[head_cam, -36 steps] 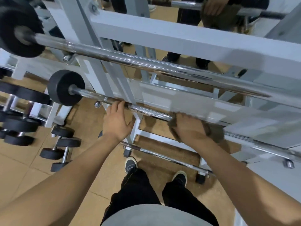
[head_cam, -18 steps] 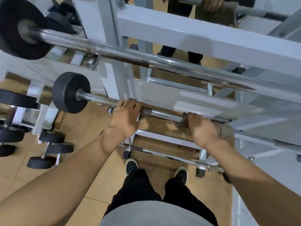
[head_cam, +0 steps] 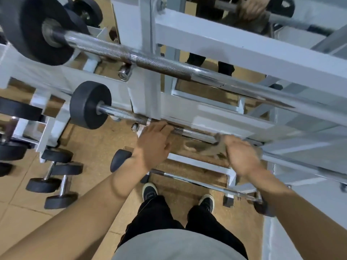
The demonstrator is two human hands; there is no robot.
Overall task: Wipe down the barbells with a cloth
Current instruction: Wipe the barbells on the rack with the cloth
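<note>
Wiping the middle barbell (head_cam: 195, 133) on the white rack (head_cam: 234, 47).
The left hand (head_cam: 154, 142) grips the heavy, hard, slippery bar; the right hand (head_cam: 242, 156) squeezes a soft cloth (head_cam: 208, 147) round it.

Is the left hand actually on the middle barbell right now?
Touching. The head view shows the left hand with its fingers curled over the middle barbell, left of the cloth.

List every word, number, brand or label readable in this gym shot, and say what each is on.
None can be read. The black end weights show no legible numbers; the barbell the left hand grips, the blurred cloth under the right hand, the white rack and the shoes carry no visible text.
</note>
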